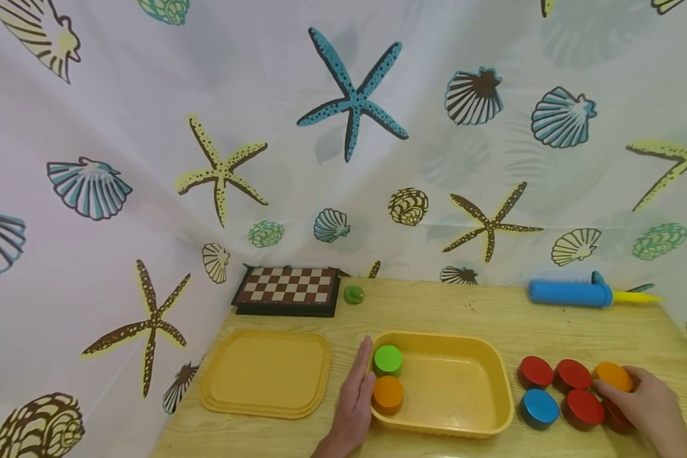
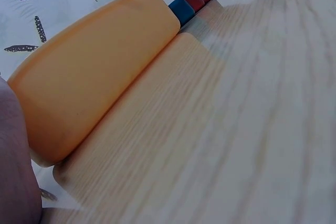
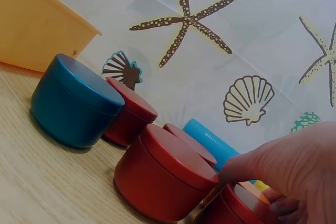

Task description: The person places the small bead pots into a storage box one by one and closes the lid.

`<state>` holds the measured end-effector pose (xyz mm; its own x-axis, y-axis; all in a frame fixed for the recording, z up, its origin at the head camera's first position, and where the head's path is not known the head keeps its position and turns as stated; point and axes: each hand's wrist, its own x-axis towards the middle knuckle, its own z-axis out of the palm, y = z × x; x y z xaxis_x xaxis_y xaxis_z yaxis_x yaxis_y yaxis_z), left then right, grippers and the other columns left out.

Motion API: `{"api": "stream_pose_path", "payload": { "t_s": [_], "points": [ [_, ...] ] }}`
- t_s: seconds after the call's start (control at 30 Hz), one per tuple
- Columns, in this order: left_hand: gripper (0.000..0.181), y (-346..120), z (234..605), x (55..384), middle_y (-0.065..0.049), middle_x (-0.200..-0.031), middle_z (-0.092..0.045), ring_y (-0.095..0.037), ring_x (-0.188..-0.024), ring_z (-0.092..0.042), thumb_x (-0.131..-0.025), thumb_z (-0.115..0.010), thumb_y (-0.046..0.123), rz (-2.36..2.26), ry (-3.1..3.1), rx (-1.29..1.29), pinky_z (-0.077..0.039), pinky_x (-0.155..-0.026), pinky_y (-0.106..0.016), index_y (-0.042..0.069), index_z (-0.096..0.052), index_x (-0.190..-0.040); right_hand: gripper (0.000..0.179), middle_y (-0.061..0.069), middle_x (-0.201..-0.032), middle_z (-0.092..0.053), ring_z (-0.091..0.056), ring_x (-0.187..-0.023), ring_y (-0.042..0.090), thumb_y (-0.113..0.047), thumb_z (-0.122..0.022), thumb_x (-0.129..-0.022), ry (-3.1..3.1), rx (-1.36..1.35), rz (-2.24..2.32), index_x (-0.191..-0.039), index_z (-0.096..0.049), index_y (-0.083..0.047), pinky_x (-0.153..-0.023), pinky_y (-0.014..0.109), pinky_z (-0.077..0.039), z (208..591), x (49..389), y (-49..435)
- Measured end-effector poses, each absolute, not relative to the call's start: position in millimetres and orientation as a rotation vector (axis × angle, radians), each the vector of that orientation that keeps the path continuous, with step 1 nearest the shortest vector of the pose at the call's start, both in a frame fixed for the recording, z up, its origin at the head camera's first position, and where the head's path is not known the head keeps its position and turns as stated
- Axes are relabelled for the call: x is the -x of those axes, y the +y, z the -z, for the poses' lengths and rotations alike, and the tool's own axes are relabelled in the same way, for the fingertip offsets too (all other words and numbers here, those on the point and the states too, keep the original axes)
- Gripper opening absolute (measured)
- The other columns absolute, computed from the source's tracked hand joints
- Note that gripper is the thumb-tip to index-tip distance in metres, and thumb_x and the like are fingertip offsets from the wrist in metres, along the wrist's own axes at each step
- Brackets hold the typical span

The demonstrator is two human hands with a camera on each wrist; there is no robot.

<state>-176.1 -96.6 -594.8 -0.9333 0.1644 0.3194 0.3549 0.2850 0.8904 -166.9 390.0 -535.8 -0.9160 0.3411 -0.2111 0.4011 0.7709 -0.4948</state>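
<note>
My left hand (image 1: pixel 352 401) rests with straight fingers along the left wall of a yellow plastic bin (image 1: pixel 449 388). Inside the bin, a green round tin (image 1: pixel 388 360) and an orange round tin (image 1: pixel 388 394) sit by that wall. Over on the right, my right hand (image 1: pixel 652 401) grips another orange tin (image 1: pixel 614 376) between thumb and fingers. Close around it are several red tins (image 3: pixel 165 174), one partly hidden under the hand. A blue tin (image 1: pixel 539 408) stands nearest the bin in this group. Most of the gripped tin is hidden in the right wrist view.
A yellow lid (image 1: pixel 266 374) lies flat left of the bin. Behind it are a chessboard box (image 1: pixel 286 289) and a small green object (image 1: pixel 353 294). A blue hand pump (image 1: pixel 572 293) with a yellow nozzle lies at the back right, before a patterned curtain (image 1: pixel 343 191).
</note>
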Motion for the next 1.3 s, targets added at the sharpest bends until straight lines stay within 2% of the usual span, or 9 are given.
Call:
{"api": "stream_pose_path", "payload": {
  "t_s": [0.27,0.5,0.73,0.93,1.0,1.07,1.17,1.23,1.3],
  "points": [
    [0.053,-97.4,595.8,177.0,-0.009,-0.173,-0.019,-0.022,-0.16,-0.017,-0.116,-0.032,0.015,1.721,-2.366,0.504,-0.008,-0.124,-0.013,0.011,-0.02,-0.167,0.084,0.048,-0.128,-0.048,-0.054,-0.101,0.052,-0.041,-0.073,-0.095,2.868,-0.702,0.882,-0.135,-0.042,0.026,-0.088,0.061,-0.053,539.8,167.1,387.9],
    [0.053,-97.2,596.1,176.9,-0.007,-0.173,-0.019,-0.023,-0.159,-0.018,-0.116,-0.032,0.013,1.711,-2.362,0.51,-0.009,-0.124,-0.014,0.01,-0.02,-0.167,0.089,0.045,-0.135,-0.048,-0.051,-0.111,0.053,-0.045,-0.076,-0.092,2.881,-0.874,0.968,-0.141,-0.043,0.021,-0.099,0.063,-0.051,538.1,167.9,382.6],
    [0.053,-97.3,596.3,176.7,-0.013,-0.173,-0.02,-0.024,-0.159,-0.018,-0.116,-0.033,0.014,1.705,-2.357,0.512,-0.009,-0.124,-0.014,0.009,-0.021,-0.167,0.085,0.045,-0.133,-0.05,-0.053,-0.108,0.053,-0.043,-0.076,-0.092,2.941,-0.92,0.969,-0.141,-0.045,0.019,-0.092,0.061,-0.053,529.1,166.4,375.1],
    [0.053,-97.8,598.1,176.3,-0.014,-0.173,-0.021,-0.023,-0.159,-0.018,-0.116,-0.032,0.015,1.701,-2.36,0.507,-0.009,-0.124,-0.014,0.01,-0.021,-0.167,0.086,0.043,-0.134,-0.051,-0.052,-0.11,0.053,-0.046,-0.075,-0.093,2.979,-0.928,1.017,-0.144,-0.045,0.017,-0.093,0.061,-0.052,521.8,167.0,365.2],
    [0.053,-97.9,598.2,176.2,-0.015,-0.173,-0.021,-0.023,-0.159,-0.018,-0.116,-0.033,0.014,1.699,-2.359,0.508,-0.009,-0.124,-0.014,0.01,-0.021,-0.167,0.087,0.042,-0.133,-0.053,-0.054,-0.108,0.05,-0.047,-0.075,-0.093,2.989,-0.908,1.041,-0.144,-0.045,0.016,-0.087,0.055,-0.055,518.1,167.6,362.0],
    [0.053,-97.8,597.8,176.1,-0.015,-0.172,-0.021,-0.023,-0.159,-0.018,-0.116,-0.033,0.013,1.7,-2.355,0.511,-0.009,-0.124,-0.014,0.01,-0.021,-0.167,0.088,0.041,-0.133,-0.055,-0.057,-0.106,0.048,-0.048,-0.077,-0.092,2.993,-0.869,1.092,-0.145,-0.046,0.016,-0.077,0.041,-0.058,513.9,168.1,359.0],
    [0.053,-97.6,597.0,176.1,-0.015,-0.172,-0.021,-0.023,-0.159,-0.019,-0.115,-0.034,0.012,1.702,-2.35,0.516,-0.009,-0.124,-0.014,0.009,-0.022,-0.167,0.088,0.04,-0.133,-0.057,-0.062,-0.107,0.047,-0.049,-0.078,-0.092,2.99,-0.789,1.162,-0.144,-0.048,0.016,-0.063,0.017,-0.048,507.9,168.9,354.5],
    [0.053,-97.6,596.6,176.1,-0.015,-0.172,-0.021,-0.023,-0.159,-0.019,-0.115,-0.034,0.012,1.703,-2.351,0.518,-0.009,-0.124,-0.014,0.009,-0.021,-0.167,0.088,0.039,-0.136,-0.058,-0.063,-0.111,0.049,-0.048,-0.079,-0.091,2.971,-0.735,1.226,-0.144,-0.048,0.015,-0.059,0.008,-0.042,504.7,169.6,350.9],
    [0.053,-97.7,596.3,176.0,-0.014,-0.173,-0.021,-0.022,-0.159,-0.018,-0.115,-0.033,0.012,1.701,-2.357,0.516,-0.009,-0.124,-0.014,0.01,-0.021,-0.167,0.09,0.039,-0.138,-0.057,-0.063,-0.114,0.05,-0.049,-0.08,-0.091,2.952,-0.682,1.245,-0.145,-0.048,0.015,-0.058,0.005,-0.042,502.0,170.7,346.2]
  ]
}}
